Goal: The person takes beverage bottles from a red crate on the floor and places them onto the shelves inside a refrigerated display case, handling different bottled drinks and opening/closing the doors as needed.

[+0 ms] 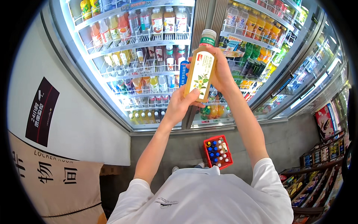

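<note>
Both hands hold one plastic drink bottle [202, 67] with a white cap, a green neck band and a pale label with leaves and flowers. My left hand [180, 105] grips its lower end, the thumb lying on the label. Around the upper part, just below the neck, my right hand [221, 67] is closed from the right side. The bottle tilts slightly, cap away from me, in front of the lit drinks cooler [134, 47]. On the floor below stands a red plastic basket [206, 156] filled with several capped bottles.
More glass-fronted cooler doors [282, 89] run along the right. A white wall panel [92, 123] with a dark sign and a beige fabric curtain [72, 190] are on the left. Snack shelves [313, 184] stand at the lower right. My feet are beside the basket.
</note>
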A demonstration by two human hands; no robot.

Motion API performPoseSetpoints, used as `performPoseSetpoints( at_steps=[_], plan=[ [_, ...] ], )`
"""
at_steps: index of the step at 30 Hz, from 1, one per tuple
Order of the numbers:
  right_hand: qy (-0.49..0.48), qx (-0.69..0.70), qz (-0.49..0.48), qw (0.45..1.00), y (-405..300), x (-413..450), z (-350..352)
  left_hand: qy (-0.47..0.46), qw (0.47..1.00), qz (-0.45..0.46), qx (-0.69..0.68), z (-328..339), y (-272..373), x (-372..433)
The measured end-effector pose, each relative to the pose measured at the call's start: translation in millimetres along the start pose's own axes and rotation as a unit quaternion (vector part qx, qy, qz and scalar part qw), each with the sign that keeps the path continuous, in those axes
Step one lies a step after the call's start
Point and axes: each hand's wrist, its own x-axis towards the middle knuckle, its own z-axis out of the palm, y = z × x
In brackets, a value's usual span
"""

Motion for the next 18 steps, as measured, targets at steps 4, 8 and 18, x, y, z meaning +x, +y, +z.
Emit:
performPoseSetpoints(
  at_steps=[4, 8, 18],
  plan=[
    [-0.043, -0.027, 0.025, 0.998, -16, -2, -11, 0.014, 0.998, 0.025, 0.054, 7, -13, 7],
    [0.058, -0.116, 0.056, 0.990, -23, 0, -30, 0.010, 0.997, 0.014, 0.080, 6, -29, 16],
    [0.189, -0.087, 0.042, 0.977, -9, -22, -87, 0.088, 0.981, -0.005, 0.173, -35, -62, 54]
  ],
)
